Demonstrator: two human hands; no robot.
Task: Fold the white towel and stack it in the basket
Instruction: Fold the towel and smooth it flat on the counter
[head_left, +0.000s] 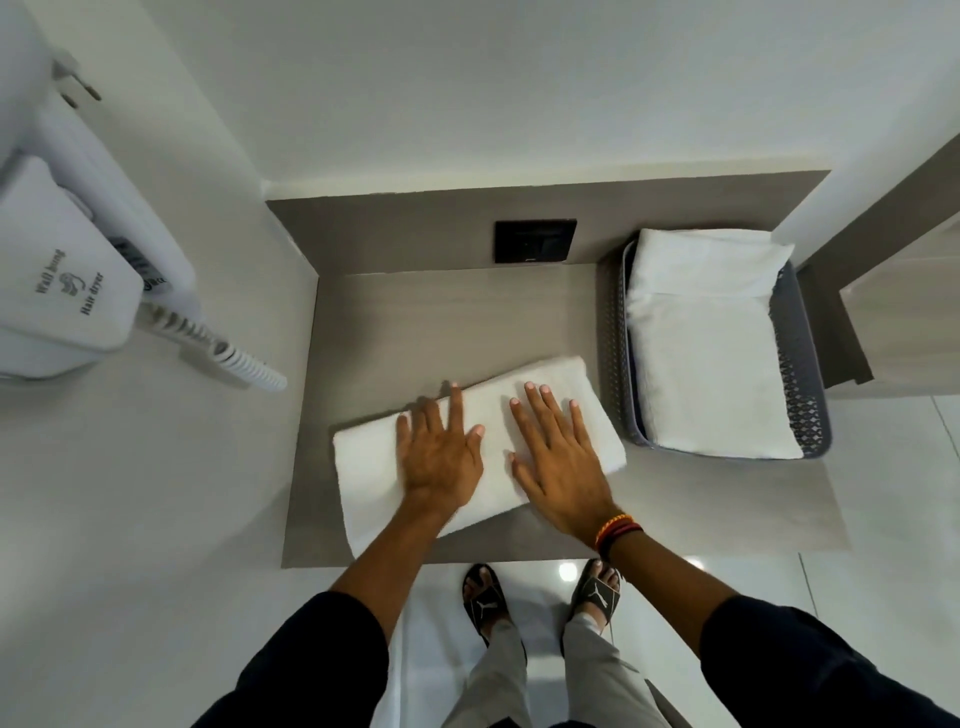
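Two flat palms, left hand (441, 457) and right hand (558, 457), are pressing the folded white towel (363, 467) near the bench's (441, 312) front edge, flattening creases; neither grip is closing on it, basket (802, 374) waiting rightward.

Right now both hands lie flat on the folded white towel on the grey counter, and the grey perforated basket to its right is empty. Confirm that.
Not quite. The head view shows the grey perforated basket already holds folded white linen. The rest stands: left hand and right hand lie flat on the folded white towel on the grey counter.
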